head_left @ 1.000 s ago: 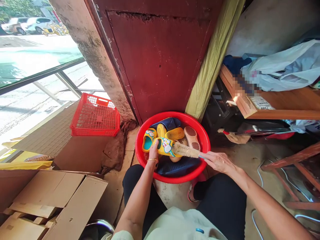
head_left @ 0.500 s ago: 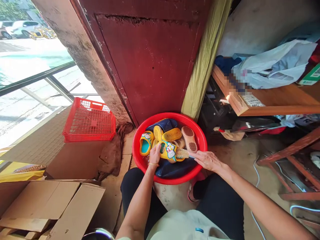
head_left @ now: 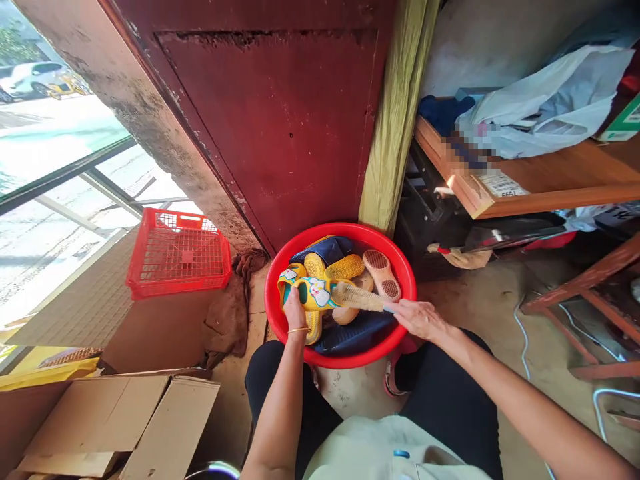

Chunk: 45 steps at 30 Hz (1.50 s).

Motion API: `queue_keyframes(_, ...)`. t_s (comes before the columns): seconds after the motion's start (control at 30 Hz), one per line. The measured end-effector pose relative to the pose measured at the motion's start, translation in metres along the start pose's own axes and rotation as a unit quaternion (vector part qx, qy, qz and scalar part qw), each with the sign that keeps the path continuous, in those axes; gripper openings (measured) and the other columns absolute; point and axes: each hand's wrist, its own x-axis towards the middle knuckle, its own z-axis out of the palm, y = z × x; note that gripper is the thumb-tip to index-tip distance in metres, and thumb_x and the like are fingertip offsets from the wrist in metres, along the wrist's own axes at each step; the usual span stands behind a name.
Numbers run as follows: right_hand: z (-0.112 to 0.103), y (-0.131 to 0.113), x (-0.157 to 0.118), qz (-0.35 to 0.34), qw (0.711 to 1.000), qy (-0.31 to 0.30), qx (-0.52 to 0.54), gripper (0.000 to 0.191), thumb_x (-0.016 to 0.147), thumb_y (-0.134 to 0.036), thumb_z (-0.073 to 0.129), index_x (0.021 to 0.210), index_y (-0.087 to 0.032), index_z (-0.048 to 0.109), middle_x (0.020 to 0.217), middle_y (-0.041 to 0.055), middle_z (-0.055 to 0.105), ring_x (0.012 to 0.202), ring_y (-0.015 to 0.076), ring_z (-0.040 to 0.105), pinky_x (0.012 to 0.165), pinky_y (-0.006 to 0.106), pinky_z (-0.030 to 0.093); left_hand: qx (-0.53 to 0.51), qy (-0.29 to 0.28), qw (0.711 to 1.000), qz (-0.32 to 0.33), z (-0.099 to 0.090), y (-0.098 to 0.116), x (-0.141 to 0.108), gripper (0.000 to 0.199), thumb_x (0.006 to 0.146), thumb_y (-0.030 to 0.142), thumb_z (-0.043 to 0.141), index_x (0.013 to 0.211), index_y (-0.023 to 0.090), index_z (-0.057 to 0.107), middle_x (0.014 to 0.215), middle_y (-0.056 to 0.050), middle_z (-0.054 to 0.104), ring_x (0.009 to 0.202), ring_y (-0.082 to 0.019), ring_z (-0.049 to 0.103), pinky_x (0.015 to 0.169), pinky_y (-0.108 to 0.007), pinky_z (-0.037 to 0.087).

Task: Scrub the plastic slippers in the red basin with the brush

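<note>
A yellow slipper with a white cartoon figure (head_left: 320, 291) is gripped at its left end by my left hand (head_left: 295, 309). My right hand (head_left: 417, 319) is closed round the handle of a scrub brush (head_left: 363, 298); its pale bristles lie at the right end of the slipper, blurred by motion. Both are held over a red basin (head_left: 411, 280). Inside the basin lie other yellow slippers (head_left: 345, 267), a pink slipper sole-up (head_left: 381, 275), and dark blue slippers (head_left: 353, 332). Part of another cartoon slipper shows behind my left hand.
A red plastic crate (head_left: 180, 257) sits at the left beside a brown cloth (head_left: 231, 313). Open cardboard boxes (head_left: 100, 413) fill the lower left. Behind the basin stands a dark red door (head_left: 280, 133). A wooden shelf with bags (head_left: 555, 190) is at the right.
My left hand and the slipper have shifted left in the basin. The brush has slid along the slipper, and more of its bristles now show. The view has tilted slightly.
</note>
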Motion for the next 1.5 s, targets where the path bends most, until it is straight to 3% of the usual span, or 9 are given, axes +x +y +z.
queue_keyframes(0.17,-0.009,0.048,-0.011,0.161,0.986,0.042,0.02,0.06,0.095,-0.034,0.05,0.155,-0.027,0.042,0.12,0.0088,0.07,0.101,0.0237,0.067,0.082,0.032,0.052,-0.096,0.004,0.995,-0.033,0.006,-0.004,0.007,0.056,0.094,0.053,0.057,0.141,0.024,0.053,0.137,-0.01,0.062,0.113,-0.023,0.068,0.088,-0.036,0.06)
queue_keyframes(0.27,0.001,0.035,0.017,0.213,0.973,0.07,0.059,0.077,0.092,-0.037,0.057,0.161,-0.022,0.026,0.133,0.0144,0.064,0.114,0.0278,0.064,0.09,0.036,0.052,-0.053,-0.007,0.999,-0.012,0.009,-0.012,-0.001,0.073,0.087,0.041,0.069,0.152,0.03,0.037,0.145,-0.01,0.056,0.127,-0.024,0.061,0.102,-0.038,0.054)
queue_keyframes(0.37,0.021,0.013,0.056,0.273,0.959,0.051,0.063,0.082,0.092,-0.041,0.058,0.161,-0.018,0.023,0.136,0.0211,0.062,0.116,0.0322,0.064,0.093,0.041,0.051,0.099,0.027,0.99,0.101,0.001,-0.015,-0.008,0.075,0.081,0.035,0.073,0.149,0.024,0.043,0.158,-0.013,0.041,0.149,-0.03,0.036,0.121,-0.045,0.034)
queue_keyframes(0.53,0.054,0.001,0.098,0.339,0.94,-0.006,0.029,0.087,0.09,-0.047,0.062,0.16,-0.014,0.022,0.131,0.0279,0.062,0.117,0.0366,0.064,0.09,0.047,0.051,0.343,-0.076,0.897,0.267,-0.008,-0.018,-0.016,0.058,0.086,0.03,0.063,0.143,0.026,0.054,0.161,-0.009,0.038,0.155,-0.032,0.018,0.126,-0.053,0.015)
queue_keyframes(0.63,0.069,0.0,0.102,0.352,0.936,-0.021,0.017,0.084,0.092,-0.046,0.059,0.16,-0.013,0.023,0.122,0.0268,0.066,0.107,0.0345,0.068,0.085,0.045,0.053,0.464,-0.172,0.829,0.262,0.0,-0.026,-0.02,0.053,0.081,0.026,0.066,0.134,0.028,0.062,0.165,-0.008,0.031,0.154,-0.033,0.021,0.125,-0.056,0.015)
queue_keyframes(0.77,0.074,-0.001,0.098,0.36,0.933,0.008,0.011,0.077,0.096,-0.049,0.046,0.161,-0.014,0.022,0.117,0.0268,0.065,0.097,0.0356,0.07,0.078,0.047,0.053,0.56,-0.205,0.767,0.237,0.007,-0.037,-0.023,0.04,0.076,0.021,0.067,0.116,0.025,0.07,0.169,-0.008,0.019,0.154,-0.035,0.021,0.124,-0.06,0.013)
queue_keyframes(1.1,0.019,0.013,0.086,0.363,0.929,0.054,0.05,0.086,0.084,-0.057,0.06,0.156,-0.019,0.035,0.122,0.0234,0.063,0.105,0.0365,0.068,0.085,0.046,0.051,0.461,-0.153,0.825,0.29,0.007,-0.043,-0.022,0.036,0.088,0.024,0.059,0.122,0.025,0.069,0.153,-0.01,0.049,0.15,-0.035,0.03,0.121,-0.057,0.025)
queue_keyframes(1.3,-0.018,0.04,0.079,0.369,0.908,0.079,0.184,0.087,0.073,-0.052,0.072,0.149,-0.02,0.046,0.129,0.0169,0.066,0.112,0.0326,0.065,0.087,0.039,0.052,0.467,-0.271,0.795,0.276,0.012,-0.056,-0.021,0.04,0.094,0.041,0.057,0.128,0.02,0.064,0.132,-0.015,0.065,0.129,-0.031,0.056,0.111,-0.05,0.042)
queue_keyframes(1.5,-0.04,0.036,0.064,0.368,0.829,0.123,0.403,0.071,0.07,-0.048,0.074,0.135,-0.023,0.06,0.076,0.0004,0.069,0.054,0.0136,0.058,0.045,0.022,0.04,0.449,-0.256,0.809,0.28,0.014,-0.059,-0.017,0.032,0.094,0.036,0.055,0.117,0.017,0.067,0.116,-0.015,0.07,0.112,-0.029,0.064,0.102,-0.047,0.049)
